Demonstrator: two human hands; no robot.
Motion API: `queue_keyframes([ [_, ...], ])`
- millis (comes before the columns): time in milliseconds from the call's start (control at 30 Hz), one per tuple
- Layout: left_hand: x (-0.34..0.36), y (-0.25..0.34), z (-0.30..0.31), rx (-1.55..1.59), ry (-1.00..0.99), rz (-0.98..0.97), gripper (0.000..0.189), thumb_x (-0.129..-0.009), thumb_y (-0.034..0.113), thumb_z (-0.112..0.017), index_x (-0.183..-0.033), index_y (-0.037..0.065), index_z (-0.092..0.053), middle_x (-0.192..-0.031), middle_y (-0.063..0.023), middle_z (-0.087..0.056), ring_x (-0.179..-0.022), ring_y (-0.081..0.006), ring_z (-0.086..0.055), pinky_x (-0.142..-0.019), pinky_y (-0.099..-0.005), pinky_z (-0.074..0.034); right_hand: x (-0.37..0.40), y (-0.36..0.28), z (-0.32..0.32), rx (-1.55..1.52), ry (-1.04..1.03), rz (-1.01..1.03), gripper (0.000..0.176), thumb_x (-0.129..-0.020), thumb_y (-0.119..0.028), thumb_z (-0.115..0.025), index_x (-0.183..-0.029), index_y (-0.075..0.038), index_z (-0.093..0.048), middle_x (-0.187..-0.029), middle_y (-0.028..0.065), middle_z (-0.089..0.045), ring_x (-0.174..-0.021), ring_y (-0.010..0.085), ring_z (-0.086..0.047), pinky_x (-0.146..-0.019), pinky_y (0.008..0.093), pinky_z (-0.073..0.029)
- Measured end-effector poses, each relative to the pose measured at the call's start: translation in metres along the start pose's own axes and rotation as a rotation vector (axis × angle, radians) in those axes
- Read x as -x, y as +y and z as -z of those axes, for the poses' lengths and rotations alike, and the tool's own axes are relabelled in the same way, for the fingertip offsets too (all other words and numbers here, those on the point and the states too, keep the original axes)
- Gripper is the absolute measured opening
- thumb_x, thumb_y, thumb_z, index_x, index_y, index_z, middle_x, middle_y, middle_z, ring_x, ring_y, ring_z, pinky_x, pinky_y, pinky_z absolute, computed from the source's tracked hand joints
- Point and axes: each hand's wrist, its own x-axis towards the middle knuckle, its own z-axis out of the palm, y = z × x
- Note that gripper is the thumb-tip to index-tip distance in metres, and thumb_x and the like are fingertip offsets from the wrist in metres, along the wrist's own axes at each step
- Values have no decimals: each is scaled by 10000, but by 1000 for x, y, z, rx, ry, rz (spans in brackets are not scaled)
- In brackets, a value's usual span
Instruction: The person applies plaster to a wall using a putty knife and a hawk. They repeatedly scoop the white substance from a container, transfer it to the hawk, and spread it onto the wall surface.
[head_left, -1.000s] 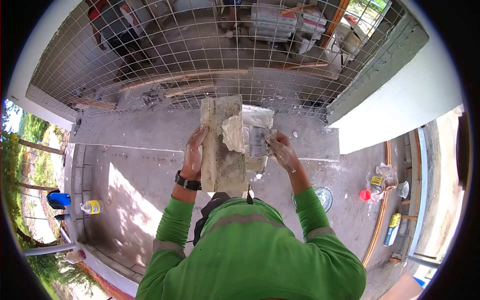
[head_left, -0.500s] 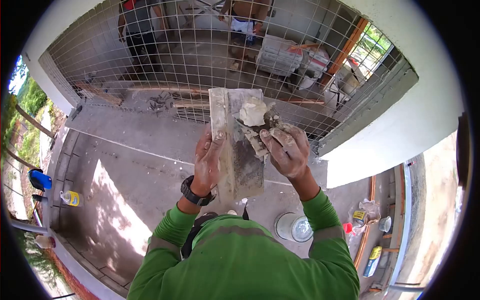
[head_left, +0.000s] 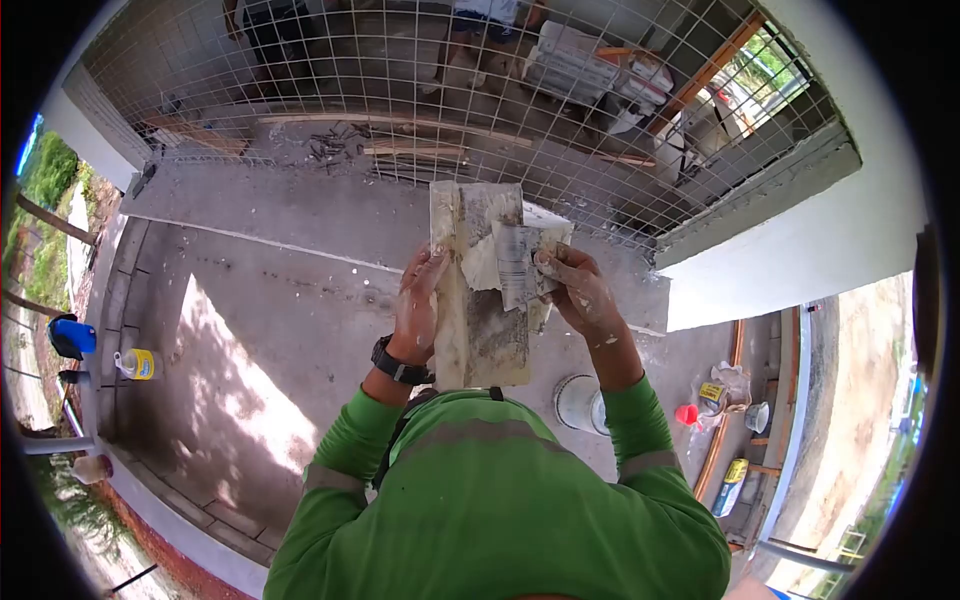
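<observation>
While our left hand (head_left: 418,300) grips the board (head_left: 487,335) at its nine-o'clock edge, our right hand (head_left: 582,295) pinches the scraper (head_left: 515,262) against the putty (head_left: 482,266) at one o'clock. We'd best hold the board steady — blade shallow.

Bright green long-sleeved shirt (head_left: 490,510) with grey reflective bands (head_left: 480,438) — one across the shoulders, one round each upper sleeve. A black watch (head_left: 400,362) circles the left wrist. Left hand (head_left: 418,300) and right hand (head_left: 582,296) are flecked with pale paste.
</observation>
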Motion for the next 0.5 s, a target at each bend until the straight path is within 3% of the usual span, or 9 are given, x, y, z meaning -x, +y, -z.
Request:
queue_keyframes([
  [67,4,-13,16,-76,-47,27,447,-1035,238,-468,-1390,-34,-464,-1330,-100,-543,-1195,-183,-551,-1031,-322,-441,3,28,19,9,81,-24,249,-931,-193,-693,-1075,7,-654,-837,-12,-637,-647,65,-534,-567,217,-409],
  [133,4,-14,23,247,33,264,425,-1034,243,-469,-1359,-28,-511,-1346,-115,-534,-1239,-196,-524,-1059,-324,-416,7,46,47,29,153,-26,243,-936,-198,-686,-1073,0,-655,-839,-14,-633,-655,62,-534,-566,215,-404],
  [167,4,-16,31,244,20,266,425,-1034,243,-469,-1359,-28,-511,-1346,-115,-534,-1239,-196,-524,-1059,-324,-416,14,54,62,54,159,-35,248,-940,-198,-680,-1087,-2,-641,-847,-17,-621,-678,59,-535,-592,221,-421],
  [233,3,-21,54,-589,-131,-346,420,-1026,240,-479,-1348,-25,-525,-1357,-131,-529,-1250,-214,-521,-1057,-336,-422,28,63,63,78,171,-20,253,-944,-197,-673,-1101,-4,-627,-854,-19,-608,-701,55,-536,-617,226,-437],
  [300,-4,-24,64,-518,-111,-219,452,-1018,248,-479,-1377,-26,-490,-1343,-139,-536,-1220,-235,-546,-1041,-343,-440,45,59,62,180,334,29,238,-929,-203,-687,-1082,-29,-630,-846,-24,-595,-693,57,-527,-618,238,-440],
  [367,-8,-4,42,77,-2,204,450,-1007,257,-487,-1372,-6,-491,-1294,-127,-564,-1165,-237,-578,-1011,-344,-463,56,58,64,170,419,185,245,-919,-206,-688,-1081,-28,-640,-854,-11,-620,-703,66,-548,-617,235,-451],
  [500,-9,-13,22,210,-174,299,409,-998,251,-493,-1330,15,-525,-1239,-104,-590,-1112,-210,-593,-956,-333,-481,69,46,70,278,590,380,243,-906,-190,-685,-1068,-14,-642,-852,12,-650,-704,84,-577,-618,238,-471],
])
